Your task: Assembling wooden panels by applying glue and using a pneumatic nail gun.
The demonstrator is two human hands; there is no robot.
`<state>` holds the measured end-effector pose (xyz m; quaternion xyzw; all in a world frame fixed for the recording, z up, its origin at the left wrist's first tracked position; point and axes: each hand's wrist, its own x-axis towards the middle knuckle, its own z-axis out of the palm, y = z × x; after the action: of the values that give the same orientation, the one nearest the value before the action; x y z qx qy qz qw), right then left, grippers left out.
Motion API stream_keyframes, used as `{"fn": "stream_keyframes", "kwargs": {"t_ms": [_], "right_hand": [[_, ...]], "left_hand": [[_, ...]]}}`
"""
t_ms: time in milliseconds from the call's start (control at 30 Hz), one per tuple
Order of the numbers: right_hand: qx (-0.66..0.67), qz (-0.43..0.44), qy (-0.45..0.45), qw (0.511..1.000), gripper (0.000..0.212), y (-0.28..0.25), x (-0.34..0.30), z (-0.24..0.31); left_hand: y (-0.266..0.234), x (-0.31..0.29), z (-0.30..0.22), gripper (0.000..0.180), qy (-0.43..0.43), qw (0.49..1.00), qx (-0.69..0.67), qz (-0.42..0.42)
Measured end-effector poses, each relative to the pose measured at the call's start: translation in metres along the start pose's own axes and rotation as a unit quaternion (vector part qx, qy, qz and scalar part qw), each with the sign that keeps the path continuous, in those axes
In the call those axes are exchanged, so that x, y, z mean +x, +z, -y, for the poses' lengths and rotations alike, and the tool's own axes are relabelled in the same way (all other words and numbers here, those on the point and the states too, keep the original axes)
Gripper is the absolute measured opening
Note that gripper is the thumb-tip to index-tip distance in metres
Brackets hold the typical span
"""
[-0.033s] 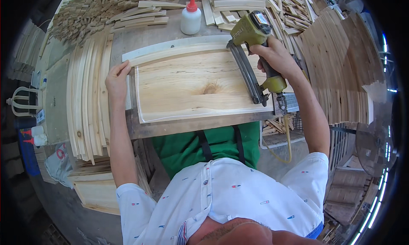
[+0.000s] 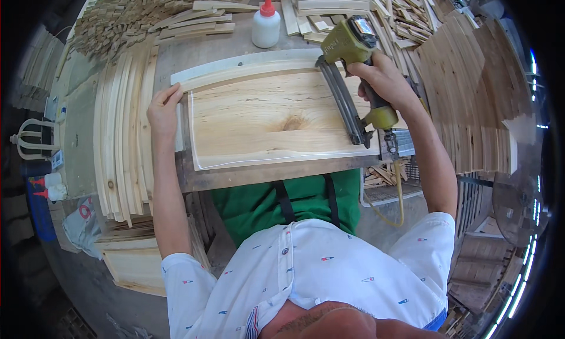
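In the head view, we see a pale wooden strip [image 2: 253, 72] lying along the far edge of a knotty wooden panel [image 2: 247, 118], which rests flat on the bench [image 2: 235, 177]. Behind the strip runs a white straightedge [image 2: 203, 73], probably there to give both pieces something to line up against. Our left hand [image 2: 163, 112] is at the strip's left end, its fingers pinched narrow on it, which likely keeps that corner from shifting. Our right hand [image 2: 381, 80] has its fingers wrapped round the handle of an olive pneumatic nail gun [image 2: 340, 41], whose nose is over the right part of the strip; we cannot tell whether it touches. The long magazine slants back across the panel toward us, and the yellow air hose [image 2: 402, 200] hangs off the near side, seemingly out of the way of the work. A white glue bead [image 2: 193, 133] follows the panel's left and near edges, leaving the middle bare. The red-capped glue bottle [image 2: 266, 28] stands upright beyond the straightedge, within easy reach. Long boards [image 2: 123, 133] are stacked at our left, perhaps for ready picking.
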<state>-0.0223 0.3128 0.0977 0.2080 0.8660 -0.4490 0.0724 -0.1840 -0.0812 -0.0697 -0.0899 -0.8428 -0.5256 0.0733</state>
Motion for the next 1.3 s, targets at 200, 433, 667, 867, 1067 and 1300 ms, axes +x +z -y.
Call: {"fn": "stream_keyframes", "kwargs": {"t_ms": [200,433,667,867,1067,1300], "right_hand": [[0.011,-0.006,0.005,1.000,0.026,-0.001,0.000,0.000],[0.003,-0.034,0.015,0.999,0.026,0.005,0.002,-0.005],[0.002,-0.065,0.000,0.998,0.030,0.009,-0.003,0.005],[-0.017,-0.073,0.009,0.997,0.032,0.013,-0.003,0.010],[-0.039,-0.077,-0.006,0.996,0.039,0.016,0.000,0.004],[-0.057,-0.093,-0.040,0.993,0.040,0.017,-0.001,-0.006]], "left_hand": [[0.000,-0.001,-0.005,0.021,0.021,1.000,0.012,-0.008],[0.002,-0.003,-0.024,0.017,0.038,0.997,0.072,-0.011],[0.045,0.094,-0.053,0.031,0.311,0.924,0.221,0.038],[0.115,0.177,-0.079,0.036,0.419,0.854,0.289,0.108],[0.138,0.212,-0.091,0.048,0.278,0.821,0.436,0.242],[0.142,0.215,-0.113,0.036,0.243,0.813,0.444,0.287]]}}
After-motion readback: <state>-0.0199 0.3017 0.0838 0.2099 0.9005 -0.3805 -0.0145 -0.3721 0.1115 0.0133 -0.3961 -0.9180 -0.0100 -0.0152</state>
